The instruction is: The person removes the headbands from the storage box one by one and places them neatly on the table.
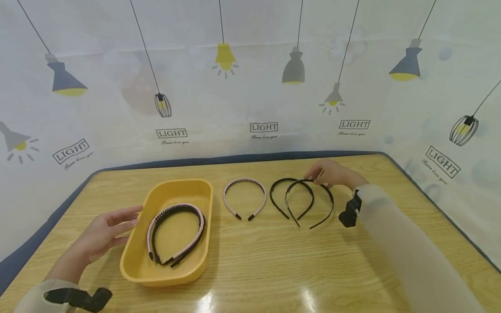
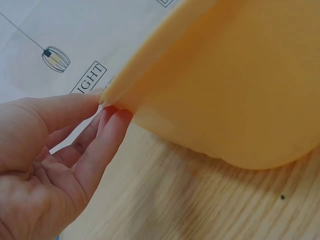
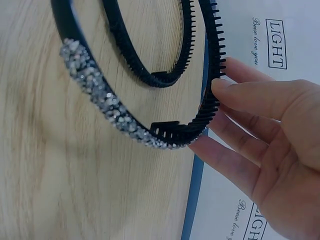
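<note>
My right hand point(image 1: 332, 172) pinches a black headband point(image 3: 105, 102) with a band of glittery stones outside and comb teeth inside, near the top of its arch. Thumb on one side, fingers on the other. Overlapping it in the head view is another black toothed headband point(image 1: 271, 191) on the table. To its left lies a pink headband point(image 1: 244, 180) with dark tips. At the left, a yellow tray point(image 1: 211, 195) contains a pink headband point(image 1: 193, 205) and dark headbands point(image 1: 154, 237) lying together. Fairly straight fingers of my left hand point(image 1: 99, 232) touch the tray's left rim.
The wooden table point(image 1: 266, 261) ends at a dark blue border point(image 1: 250, 158) along the back. Behind it hangs a pale backdrop point(image 1: 242, 95) printed with lamps and the word LIGHT. Black camera mounts point(image 1: 351, 209) sit on both wrists.
</note>
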`<act>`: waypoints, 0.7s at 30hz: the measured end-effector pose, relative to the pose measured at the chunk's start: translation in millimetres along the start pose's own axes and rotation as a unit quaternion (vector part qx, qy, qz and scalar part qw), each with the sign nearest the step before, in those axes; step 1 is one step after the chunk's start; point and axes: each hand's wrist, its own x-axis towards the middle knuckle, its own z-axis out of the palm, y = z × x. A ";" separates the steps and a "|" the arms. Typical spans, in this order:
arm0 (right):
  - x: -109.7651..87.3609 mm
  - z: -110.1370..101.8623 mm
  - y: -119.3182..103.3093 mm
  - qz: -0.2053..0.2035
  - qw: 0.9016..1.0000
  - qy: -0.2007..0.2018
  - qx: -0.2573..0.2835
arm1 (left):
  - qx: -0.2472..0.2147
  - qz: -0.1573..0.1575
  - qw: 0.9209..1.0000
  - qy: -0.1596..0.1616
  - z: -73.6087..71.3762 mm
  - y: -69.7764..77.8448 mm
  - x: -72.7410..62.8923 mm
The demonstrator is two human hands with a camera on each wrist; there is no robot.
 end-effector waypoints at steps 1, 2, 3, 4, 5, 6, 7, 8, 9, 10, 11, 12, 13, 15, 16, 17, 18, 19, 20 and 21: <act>-1.8 -0.3 0.8 -0.001 1.000 -0.001 0.001 | -0.001 -0.001 1.000 0.000 -0.1 -0.1 0.1; -3.4 -0.3 1.5 0.003 1.000 0.000 0.005 | -0.002 -0.002 1.000 0.000 -0.2 -0.1 0.1; -5.0 -0.6 2.3 0.000 1.000 0.000 0.005 | -0.003 -0.003 1.000 -0.001 -0.3 -0.2 0.1; -6.3 -0.7 3.3 0.000 1.000 0.002 0.005 | -0.006 -0.003 1.000 -0.001 -0.3 -0.2 0.2; -7.5 -1.1 4.7 -0.003 1.000 0.004 0.002 | -0.007 -0.003 1.000 -0.002 -0.3 -0.2 0.3; -8.6 -1.5 5.5 -0.002 1.000 0.006 0.003 | -0.010 -0.002 1.000 -0.002 -0.4 -0.1 0.4; -9.5 -2.0 7.0 -0.003 1.000 0.009 0.002 | -0.012 -0.002 1.000 -0.003 -0.5 0.0 0.3; -10.4 -2.3 8.1 -0.003 1.000 0.011 0.001 | -0.013 -0.002 1.000 -0.003 -0.7 0.1 0.2; -11.3 -2.8 9.8 -0.003 1.000 0.012 -0.001 | -0.014 -0.001 1.000 -0.004 -0.8 0.3 0.1; -12.4 -3.4 11.0 -0.001 1.000 0.014 -0.002 | -0.014 -0.001 1.000 -0.004 -0.9 0.6 0.0; -13.7 -4.0 12.0 -0.002 1.000 0.014 -0.003 | -0.012 -0.001 1.000 -0.004 -0.8 0.9 0.0; -15.0 -4.6 13.3 -0.001 1.000 0.015 -0.001 | -0.010 -0.001 1.000 -0.003 -0.8 1.2 -0.1; -16.4 -5.3 15.1 -0.001 1.000 0.017 -0.003 | -0.008 -0.001 1.000 -0.002 -0.7 1.4 -0.1; -19.4 -6.2 17.8 0.001 1.000 0.020 -0.002 | -0.002 -0.002 1.000 0.001 -0.5 1.7 -0.1; -20.9 -6.6 19.3 0.003 1.000 0.021 0.000 | 0.000 -0.002 1.000 0.002 -0.3 1.7 0.0; -22.6 -6.8 21.1 0.004 1.000 0.021 0.001 | 0.001 -0.003 1.000 0.003 -0.2 1.7 0.0; -24.2 -7.0 23.0 0.007 1.000 0.023 0.003 | 0.001 -0.004 1.000 0.003 -0.1 1.5 0.1; -25.9 -7.1 24.7 0.010 1.000 0.023 0.005 | 0.000 -0.004 1.000 0.004 0.0 1.4 0.2; -27.6 -7.2 26.2 0.012 1.000 0.023 0.007 | 0.000 -0.004 1.000 0.004 0.0 1.2 0.3; -29.3 -7.3 27.5 0.015 1.000 0.023 0.008 | 0.000 -0.004 1.000 0.003 0.1 1.1 0.3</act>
